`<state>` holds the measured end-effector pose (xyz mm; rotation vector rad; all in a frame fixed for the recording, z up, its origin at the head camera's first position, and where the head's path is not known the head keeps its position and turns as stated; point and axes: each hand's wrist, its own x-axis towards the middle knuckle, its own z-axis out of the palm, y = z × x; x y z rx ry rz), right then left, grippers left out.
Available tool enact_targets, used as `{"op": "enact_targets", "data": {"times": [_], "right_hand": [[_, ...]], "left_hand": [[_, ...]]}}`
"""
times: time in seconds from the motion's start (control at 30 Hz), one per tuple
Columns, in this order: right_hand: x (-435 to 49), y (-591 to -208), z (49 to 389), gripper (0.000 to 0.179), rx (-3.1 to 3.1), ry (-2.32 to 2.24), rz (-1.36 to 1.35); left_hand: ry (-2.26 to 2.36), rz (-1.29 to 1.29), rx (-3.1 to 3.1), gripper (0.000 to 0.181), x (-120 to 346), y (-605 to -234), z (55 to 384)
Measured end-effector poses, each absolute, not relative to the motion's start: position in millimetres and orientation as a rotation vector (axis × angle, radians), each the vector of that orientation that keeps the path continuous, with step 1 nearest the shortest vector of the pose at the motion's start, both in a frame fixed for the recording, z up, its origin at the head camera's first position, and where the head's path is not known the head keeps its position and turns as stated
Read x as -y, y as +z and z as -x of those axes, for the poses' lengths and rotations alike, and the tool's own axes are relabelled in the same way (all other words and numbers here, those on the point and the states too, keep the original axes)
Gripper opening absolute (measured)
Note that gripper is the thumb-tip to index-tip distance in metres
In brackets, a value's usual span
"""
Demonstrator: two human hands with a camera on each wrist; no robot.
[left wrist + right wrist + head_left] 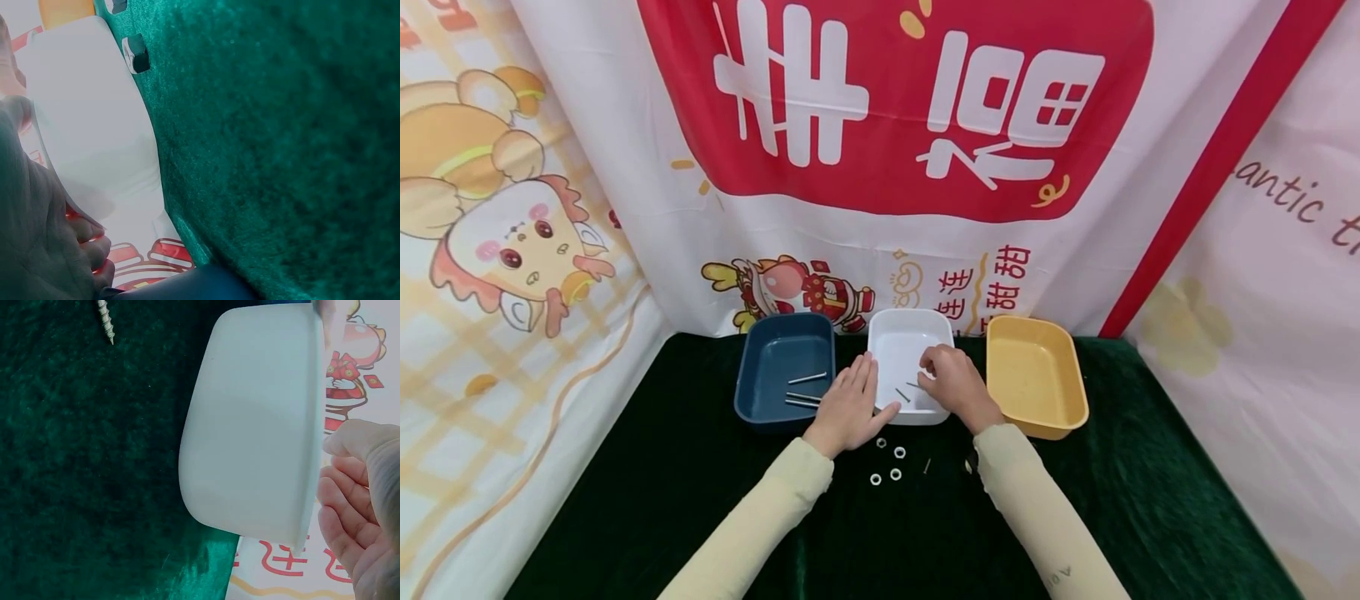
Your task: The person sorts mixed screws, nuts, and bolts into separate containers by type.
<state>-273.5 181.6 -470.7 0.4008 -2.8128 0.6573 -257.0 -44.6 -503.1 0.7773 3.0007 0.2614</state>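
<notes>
A white bin [895, 342] stands between both hands, with thin screws [902, 395] on its floor. My left hand [847, 406] rests along the bin's left rim, fingers straight and thumb at the near edge. Over the right part of the bin hovers my right hand [957, 382], its fingers loosely bent. A thin screw [913, 385] shows beside its thumb in the head view. In the right wrist view, the thumb and fingers [340, 494] stand apart beside the bin's rim, with nothing visible between them.
A blue bin [784, 342] on the left holds several long bolts [807, 378]. To the right stands a yellow bin [1037, 367]. Several hex nuts [896, 474] and a screw [927, 467] lie on the green cloth [880, 542] before the white bin. A printed curtain hangs behind.
</notes>
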Motion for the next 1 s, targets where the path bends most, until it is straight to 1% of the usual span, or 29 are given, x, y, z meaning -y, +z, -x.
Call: {"op": "enact_targets", "data": {"times": [0.27,0.67,1.0], "right_hand": [[-193,-461,261,0.017,2.812,0.754,-0.459],[-207,-441,235,0.027,2.828,0.742,-0.588],[-207,-433,209,0.027,2.822,0.684,-0.770]], "left_hand": [[0.259,-0.778,-2.997,0.095,44,-504,259],[0.272,-0.776,-2.999,0.096,44,-504,259],[0.271,-0.780,-3.002,0.096,44,-506,259]]}}
